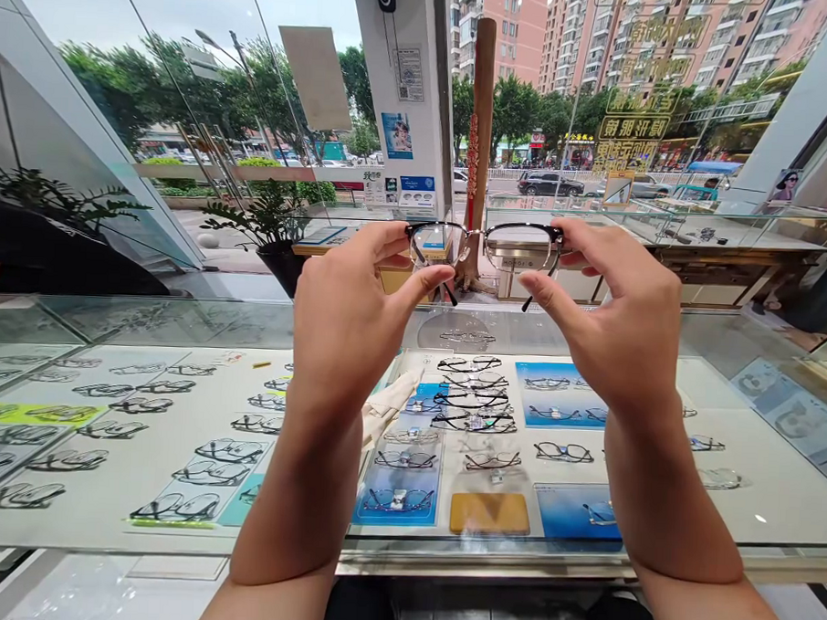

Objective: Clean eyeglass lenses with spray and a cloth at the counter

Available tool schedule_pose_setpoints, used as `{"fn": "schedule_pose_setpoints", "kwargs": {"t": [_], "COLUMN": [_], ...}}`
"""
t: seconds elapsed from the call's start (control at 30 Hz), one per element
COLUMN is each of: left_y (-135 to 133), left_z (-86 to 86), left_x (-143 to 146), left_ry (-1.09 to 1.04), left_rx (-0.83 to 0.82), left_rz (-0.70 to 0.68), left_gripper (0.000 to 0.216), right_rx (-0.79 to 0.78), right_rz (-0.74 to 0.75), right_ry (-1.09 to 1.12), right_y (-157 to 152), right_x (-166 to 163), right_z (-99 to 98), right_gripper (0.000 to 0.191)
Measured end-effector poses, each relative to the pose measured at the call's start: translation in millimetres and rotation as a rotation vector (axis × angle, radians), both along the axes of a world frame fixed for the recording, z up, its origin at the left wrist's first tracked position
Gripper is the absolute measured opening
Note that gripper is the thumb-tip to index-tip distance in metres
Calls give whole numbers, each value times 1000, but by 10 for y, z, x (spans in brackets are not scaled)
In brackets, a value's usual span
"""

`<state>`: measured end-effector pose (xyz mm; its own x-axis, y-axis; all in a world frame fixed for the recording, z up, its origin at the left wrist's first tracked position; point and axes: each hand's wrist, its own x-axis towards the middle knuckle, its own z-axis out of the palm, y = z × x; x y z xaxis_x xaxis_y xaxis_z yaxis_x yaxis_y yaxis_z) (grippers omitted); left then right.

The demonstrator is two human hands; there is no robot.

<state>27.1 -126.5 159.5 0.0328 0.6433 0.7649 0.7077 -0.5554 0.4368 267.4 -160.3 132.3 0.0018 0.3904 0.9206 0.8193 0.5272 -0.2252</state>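
A pair of eyeglasses with dark upper rims and clear lenses is held up level above the glass display counter. My left hand grips it at the left outer corner, fingers behind and thumb below. On the opposite side, my right hand pinches the other outer corner the same way. The dark temple tips hang down behind the lenses. Below the hands, several dark-framed glasses lie in a column, and a pale cloth rests to their left.
More eyeglasses fill the counter's left part. A yellow-brown case lies near the front edge, beside blue display cards. A potted plant and a wooden post stand beyond. A person in black is at far left.
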Motion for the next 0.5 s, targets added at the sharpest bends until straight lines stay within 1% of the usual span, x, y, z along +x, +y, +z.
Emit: {"fn": "schedule_pose_setpoints", "kwargs": {"t": [0.13, 0.33, 0.5], "left_y": [-2, 19, 19], "left_z": [11, 13, 12], "left_x": [-9, -45, -58], "left_ry": [14, 23, 14], "left_rx": [-19, -40, -41], "left_rz": [-20, -91, -100], "left_gripper": [35, 38, 38], "right_rx": [1, -5, -6], "right_rz": [10, 15, 10], "right_ry": [6, 7, 5], "right_y": [-10, -9, -9], "right_x": [-11, -13, -18], "right_z": [1, -5, -9], "right_gripper": [44, 43, 44]}}
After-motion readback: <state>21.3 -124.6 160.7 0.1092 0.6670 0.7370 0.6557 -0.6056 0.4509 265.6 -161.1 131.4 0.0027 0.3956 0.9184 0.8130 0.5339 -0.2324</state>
